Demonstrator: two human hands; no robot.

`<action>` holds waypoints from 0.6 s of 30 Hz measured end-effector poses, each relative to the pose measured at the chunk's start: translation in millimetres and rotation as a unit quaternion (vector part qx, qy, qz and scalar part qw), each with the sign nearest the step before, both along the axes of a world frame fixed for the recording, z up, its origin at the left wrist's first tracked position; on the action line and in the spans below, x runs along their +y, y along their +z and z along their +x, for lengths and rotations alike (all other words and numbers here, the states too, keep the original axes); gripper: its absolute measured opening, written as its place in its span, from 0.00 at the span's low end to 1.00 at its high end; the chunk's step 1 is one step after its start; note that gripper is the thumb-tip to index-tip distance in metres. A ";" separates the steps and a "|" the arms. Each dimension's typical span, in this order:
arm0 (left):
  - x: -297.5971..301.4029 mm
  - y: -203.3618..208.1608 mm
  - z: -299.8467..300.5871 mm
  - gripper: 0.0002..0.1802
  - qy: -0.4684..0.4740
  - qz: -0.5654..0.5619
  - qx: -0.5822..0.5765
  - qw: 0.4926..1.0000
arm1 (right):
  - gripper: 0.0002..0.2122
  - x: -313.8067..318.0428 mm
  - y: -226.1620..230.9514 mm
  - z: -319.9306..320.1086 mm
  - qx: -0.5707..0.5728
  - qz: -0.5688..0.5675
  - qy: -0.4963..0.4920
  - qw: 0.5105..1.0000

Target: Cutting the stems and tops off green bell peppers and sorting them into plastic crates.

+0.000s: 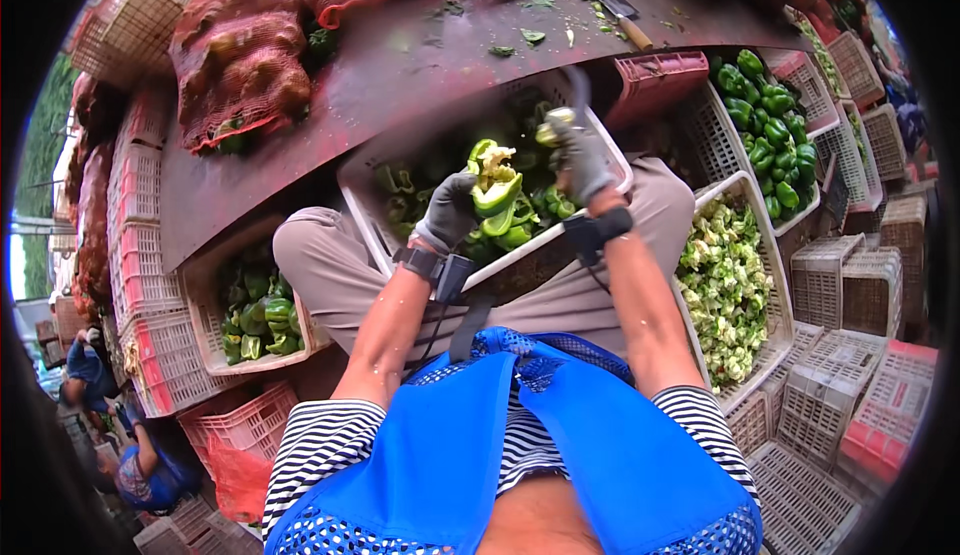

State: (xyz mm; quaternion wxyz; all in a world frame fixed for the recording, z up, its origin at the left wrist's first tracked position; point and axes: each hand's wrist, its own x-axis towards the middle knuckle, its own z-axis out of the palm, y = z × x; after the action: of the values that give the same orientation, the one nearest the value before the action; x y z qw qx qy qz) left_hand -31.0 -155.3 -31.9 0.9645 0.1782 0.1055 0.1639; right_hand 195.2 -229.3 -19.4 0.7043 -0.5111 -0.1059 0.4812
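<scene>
My left hand [447,213], in a grey glove, is closed around a cut-open green bell pepper [496,200] with its pale inside showing. To its right, my gloved right hand [583,160] is smeared by motion. A pale green pepper core [547,135] shows at its fingertips, and a blurred, thin, curved grey thing above it may be a blade. Both hands are over a white crate [612,135] across my lap, holding green peppers and cut pieces.
A dark table [400,65] bears red mesh sacks [240,55] and a cleaver [615,15]. At my right stand a crate of whole green peppers [770,140] and one of pepper cores [725,285]; at my left, a crate of cut peppers [262,315]. Stacked crates and people are farther out.
</scene>
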 end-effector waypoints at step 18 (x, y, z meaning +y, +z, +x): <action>-29.1 111.6 -9.5 0.41 0.150 0.422 0.208 0.870 | 0.22 -108.4 154.9 -38.5 -0.685 0.010 0.000 0.729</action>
State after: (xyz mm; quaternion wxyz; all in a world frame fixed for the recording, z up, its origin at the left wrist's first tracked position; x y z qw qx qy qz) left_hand -40.5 -184.3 79.7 0.7171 0.5801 0.2502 0.2944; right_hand 156.7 -337.7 135.5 0.4459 -0.6946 -0.5645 0.0000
